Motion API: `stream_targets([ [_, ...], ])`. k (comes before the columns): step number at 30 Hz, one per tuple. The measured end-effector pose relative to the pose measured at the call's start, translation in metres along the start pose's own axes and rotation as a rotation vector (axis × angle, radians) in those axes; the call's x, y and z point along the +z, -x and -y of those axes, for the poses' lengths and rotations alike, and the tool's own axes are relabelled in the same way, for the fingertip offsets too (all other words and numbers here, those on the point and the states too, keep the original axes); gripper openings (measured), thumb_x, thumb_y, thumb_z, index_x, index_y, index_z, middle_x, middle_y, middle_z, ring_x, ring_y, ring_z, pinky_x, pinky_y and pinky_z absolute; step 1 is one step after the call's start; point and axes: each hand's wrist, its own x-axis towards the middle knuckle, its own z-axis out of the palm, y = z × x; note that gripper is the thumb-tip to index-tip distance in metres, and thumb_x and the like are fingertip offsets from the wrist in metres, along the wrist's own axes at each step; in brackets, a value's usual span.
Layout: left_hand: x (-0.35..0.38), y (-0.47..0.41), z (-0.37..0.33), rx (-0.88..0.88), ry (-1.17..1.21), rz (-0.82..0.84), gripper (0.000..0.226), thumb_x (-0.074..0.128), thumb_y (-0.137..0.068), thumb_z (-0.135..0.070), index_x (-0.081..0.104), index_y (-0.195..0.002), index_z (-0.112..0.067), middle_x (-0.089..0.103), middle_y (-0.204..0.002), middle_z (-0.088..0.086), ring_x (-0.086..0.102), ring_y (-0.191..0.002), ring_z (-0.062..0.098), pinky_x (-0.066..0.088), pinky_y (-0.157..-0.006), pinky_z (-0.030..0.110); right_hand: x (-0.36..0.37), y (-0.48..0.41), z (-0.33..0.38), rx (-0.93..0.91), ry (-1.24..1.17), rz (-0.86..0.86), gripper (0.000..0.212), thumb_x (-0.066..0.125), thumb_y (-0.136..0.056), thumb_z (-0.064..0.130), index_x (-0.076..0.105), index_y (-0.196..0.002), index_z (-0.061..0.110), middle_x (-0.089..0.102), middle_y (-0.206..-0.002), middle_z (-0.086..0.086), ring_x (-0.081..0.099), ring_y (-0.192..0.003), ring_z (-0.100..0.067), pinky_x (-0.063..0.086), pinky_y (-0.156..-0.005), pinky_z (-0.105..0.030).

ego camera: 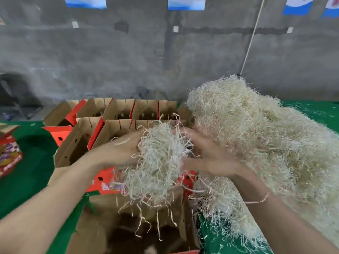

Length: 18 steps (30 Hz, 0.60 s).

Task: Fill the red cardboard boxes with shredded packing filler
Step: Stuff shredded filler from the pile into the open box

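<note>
Hanging over a box (95, 226), left hand (119, 151) and right hand (209, 158) grip filler (159, 162).

Fingers of the left grip (121, 151) are buried in the filler clump (159, 162) and not seen. To the clump's right, the right grip (207, 158) is smeared by motion; its hold cannot be told. Below the clump, the open box (95, 222) is cut by the bottom edge, with its inside too dark to read. Right of the clump, the filler pile (256, 143) is cut by the right edge. Far left, the printed box (8, 153) is cropped and its print is blurred. Behind the clump, the box rows (117, 110) are partly covered. Above, the wall sheets (186, 3) are cropped at the top.
</note>
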Motion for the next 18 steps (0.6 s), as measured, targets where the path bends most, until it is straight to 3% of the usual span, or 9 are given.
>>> stream_targets([
  [4, 0.003, 0.039, 0.040, -0.291, -0.124, 0.137, 0.048, 0.063, -0.085, -0.019, 0.039, -0.125, -0.008, 0.042, -0.126, 0.006, 0.044, -0.117, 0.017, 0.034, -0.103, 0.026, 0.045, -0.008, -0.013, 0.102, -0.046, 0.062, 0.051, 0.072, -0.077, 0.011, 0.046, -0.111, 0.039, 0.050, -0.105, 0.031, 0.045, -0.100, 0.023, 0.034, -0.083, 0.002],
  [6, 0.013, 0.056, 0.049, -0.271, -0.021, 0.213, 0.060, 0.063, -0.076, -0.029, 0.041, -0.123, 0.001, 0.046, -0.127, 0.013, 0.047, -0.118, 0.024, 0.036, -0.103, 0.036, 0.062, -0.008, -0.018, 0.170, -0.103, 0.200, 0.058, 0.071, -0.078, 0.009, 0.040, -0.114, 0.042, 0.046, -0.112, 0.031, 0.042, -0.102, 0.025, 0.035, -0.088, -0.001],
  [8, 0.026, 0.066, 0.051, -0.272, 0.039, 0.276, 0.070, 0.055, -0.069, -0.037, 0.046, -0.123, 0.007, 0.050, -0.129, 0.012, 0.049, -0.117, 0.020, 0.037, -0.103, 0.030, 0.081, -0.008, -0.021, 0.232, -0.165, 0.335, 0.071, 0.071, -0.078, 0.010, 0.027, -0.115, 0.052, 0.031, -0.113, 0.043, 0.031, -0.099, 0.037, 0.030, -0.083, 0.006],
  [10, 0.044, 0.070, 0.061, -0.318, 0.055, 0.308, 0.066, 0.051, -0.069, -0.041, 0.054, -0.117, 0.004, 0.055, -0.122, 0.006, 0.051, -0.109, 0.014, 0.040, -0.096, 0.026, 0.104, -0.006, -0.025, 0.280, -0.162, 0.366, 0.081, 0.072, -0.075, 0.011, 0.019, -0.110, 0.061, 0.027, -0.108, 0.051, 0.032, -0.092, 0.039, 0.027, -0.075, 0.010],
  [11, 0.054, 0.070, 0.069, -0.372, 0.085, 0.287, 0.054, 0.056, -0.074, -0.034, 0.055, -0.117, -0.001, 0.057, -0.118, 0.004, 0.051, -0.105, 0.011, 0.042, -0.089, 0.022, 0.116, -0.003, -0.031, 0.319, -0.165, 0.327, 0.081, 0.073, -0.073, 0.009, 0.022, -0.110, 0.060, 0.034, -0.108, 0.046, 0.042, -0.086, 0.034, 0.032, -0.072, 0.007],
  [13, 0.068, 0.074, 0.082, -0.496, 0.225, 0.168, 0.039, 0.060, -0.082, -0.010, 0.055, -0.121, -0.012, 0.057, -0.111, -0.003, 0.052, -0.093, 0.006, 0.042, -0.072, 0.011, 0.132, 0.002, -0.038, 0.463, -0.266, 0.177, 0.073, 0.069, -0.070, 0.001, 0.034, -0.117, 0.046, 0.055, -0.108, 0.018, 0.060, -0.079, 0.012, 0.047, -0.067, -0.009],
  [15, 0.077, 0.083, 0.098, -0.608, 0.427, 0.000, 0.040, 0.058, -0.084, -0.003, 0.055, -0.119, -0.020, 0.056, -0.117, -0.004, 0.055, -0.095, 0.007, 0.041, -0.077, 0.013, 0.135, 0.009, -0.046, 0.662, -0.273, 0.041, 0.063, 0.064, -0.073, 0.005, 0.037, -0.129, 0.020, 0.054, -0.123, -0.005, 0.059, -0.108, -0.016, 0.052, -0.086, -0.035],
  [16, 0.079, 0.088, 0.104, -0.658, 0.529, -0.075, 0.042, 0.057, -0.085, -0.003, 0.053, -0.123, -0.020, 0.053, -0.125, -0.004, 0.053, -0.106, 0.011, 0.039, -0.087, 0.017, 0.134, 0.015, -0.054, 0.745, -0.261, 0.018, 0.069, 0.062, -0.078, 0.007, 0.029, -0.137, 0.013, 0.043, -0.135, -0.004, 0.046, -0.124, -0.024, 0.041, -0.102, -0.040],
  [18, 0.081, 0.101, 0.113, -0.747, 0.666, -0.172, 0.049, 0.057, -0.087, -0.006, 0.046, -0.133, -0.019, 0.040, -0.130, -0.009, 0.041, -0.122, 0.013, 0.028, -0.097, 0.022, 0.133, 0.025, -0.066, 0.850, -0.391, -0.042, 0.076, 0.056, -0.086, 0.005, 0.011, -0.147, 0.016, 0.023, -0.148, 0.001, 0.024, -0.137, -0.023, 0.023, -0.111, -0.038],
])
